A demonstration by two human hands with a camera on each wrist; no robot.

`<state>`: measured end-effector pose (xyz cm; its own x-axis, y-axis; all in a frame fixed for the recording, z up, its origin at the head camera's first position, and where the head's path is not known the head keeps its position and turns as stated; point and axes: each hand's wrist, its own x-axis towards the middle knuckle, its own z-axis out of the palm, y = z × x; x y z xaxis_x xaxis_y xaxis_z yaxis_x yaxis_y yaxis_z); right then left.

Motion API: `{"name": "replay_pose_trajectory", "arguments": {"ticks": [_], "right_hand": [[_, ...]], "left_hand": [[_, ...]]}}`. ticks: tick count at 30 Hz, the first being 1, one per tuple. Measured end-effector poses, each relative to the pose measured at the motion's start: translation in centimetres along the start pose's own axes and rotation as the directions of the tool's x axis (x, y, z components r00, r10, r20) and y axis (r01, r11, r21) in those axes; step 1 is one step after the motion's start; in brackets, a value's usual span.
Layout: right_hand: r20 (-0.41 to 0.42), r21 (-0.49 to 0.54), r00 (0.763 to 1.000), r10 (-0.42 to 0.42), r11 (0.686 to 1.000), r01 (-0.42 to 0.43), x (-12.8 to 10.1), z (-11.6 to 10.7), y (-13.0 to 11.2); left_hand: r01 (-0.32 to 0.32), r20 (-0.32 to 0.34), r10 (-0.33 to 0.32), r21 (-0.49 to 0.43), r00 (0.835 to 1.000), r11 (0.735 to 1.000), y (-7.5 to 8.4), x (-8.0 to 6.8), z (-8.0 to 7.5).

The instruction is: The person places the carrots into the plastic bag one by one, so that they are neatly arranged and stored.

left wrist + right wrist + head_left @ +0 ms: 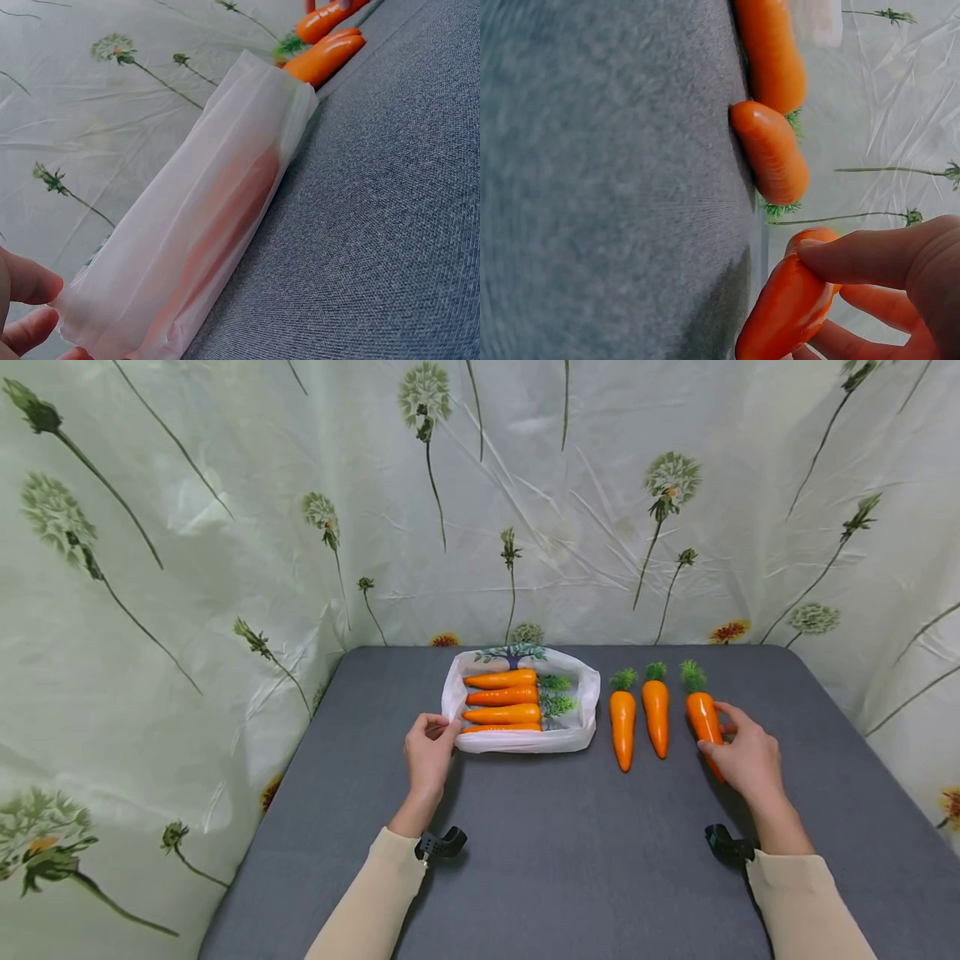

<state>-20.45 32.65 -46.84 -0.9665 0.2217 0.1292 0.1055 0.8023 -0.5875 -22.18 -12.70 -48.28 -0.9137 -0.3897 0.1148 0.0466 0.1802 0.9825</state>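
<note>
While the left hand (pixel 429 752) pinches the near-left edge of the white bag (pixel 581 737), which lies on the grey table (pixel 570 860) with four carrots inside, the right hand (pixel 744 756) has thumb and fingers closed around the rightmost carrot (pixel 702 714) of three beside it. Judged sound practice: keep the mouth held wide, and lift the carrot clear of its neighbour (pixel 656 714) before carrying it across.

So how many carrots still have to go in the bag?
Four carrots already lie inside the white bag. The left hand pinches the bag's edge, and the right hand grips the rightmost carrot. Besides that one, two loose carrots lie on the grey table beside the bag. So three are outside, one of them in hand.
</note>
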Motion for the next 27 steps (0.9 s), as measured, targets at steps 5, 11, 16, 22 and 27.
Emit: {"name": "replay_pose_trajectory", "arguments": {"ticks": [5,11,16,22,27], "right_hand": [[-0.005,0.023,1.0,0.011,1.0,-0.011,-0.1,-0.1,-0.2],[-0.02,0.058,1.0,0.006,0.998,-0.005,-0.3,-0.3,-0.9],[-0.027,0.078,1.0,0.001,0.997,0.001,-0.4,-0.4,-1.6],[-0.018,0.087,1.0,0.007,0.996,-0.005,-0.6,-0.4,-2.4],[-0.024,0.111,0.999,-0.039,0.993,0.041,-0.5,-0.4,-3.4]], "left_hand": [[0.007,-0.001,-0.007,-0.007,1.0,1.0,-0.1,0.1,0.2],[0.008,-0.019,-0.008,0.008,1.0,1.0,-0.1,0.1,0.2],[0.0,-0.028,0.001,0.024,1.0,1.0,-0.1,0.1,0.3],[-0.008,-0.027,0.009,0.03,1.0,1.0,-0.1,0.2,0.4],[-0.01,-0.038,0.011,0.022,0.999,1.0,-0.1,0.1,0.4]]}}
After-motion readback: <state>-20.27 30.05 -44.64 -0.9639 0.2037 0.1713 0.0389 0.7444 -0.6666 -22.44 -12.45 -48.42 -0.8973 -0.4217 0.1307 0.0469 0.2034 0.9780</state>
